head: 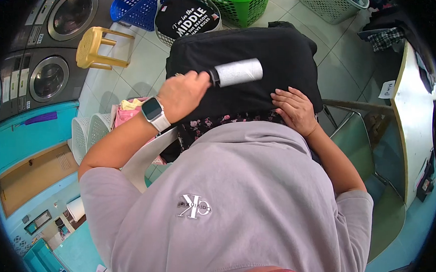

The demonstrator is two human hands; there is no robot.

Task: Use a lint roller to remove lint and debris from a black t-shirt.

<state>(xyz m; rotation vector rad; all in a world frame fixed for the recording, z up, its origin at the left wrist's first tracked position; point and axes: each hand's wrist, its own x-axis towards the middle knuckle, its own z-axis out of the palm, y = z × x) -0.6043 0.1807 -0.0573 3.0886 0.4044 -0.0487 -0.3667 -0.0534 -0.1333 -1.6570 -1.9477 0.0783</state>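
My left hand (187, 93), with a smartwatch (152, 109) on its wrist, grips the black handle of a lint roller (239, 72). The roller's pale sheet lies over a black fabric garment (207, 49) spread across my lap; whether it touches the cloth is hard to tell. My right hand (295, 110) rests palm down on the near right part of this garment, fingers slightly apart. Dark floral cloth (226, 121) shows between the garment and my grey shirt.
Ahead stand a blue basket (134, 10), a white basket with a printed black shirt (187, 17), a green basket (243, 7) and a pale basket (331, 7) of clothes. At left are a yellow stool (93, 48) and front-loading machines (49, 77). A metal-framed chair (385, 209) and table (407, 127) stand right.
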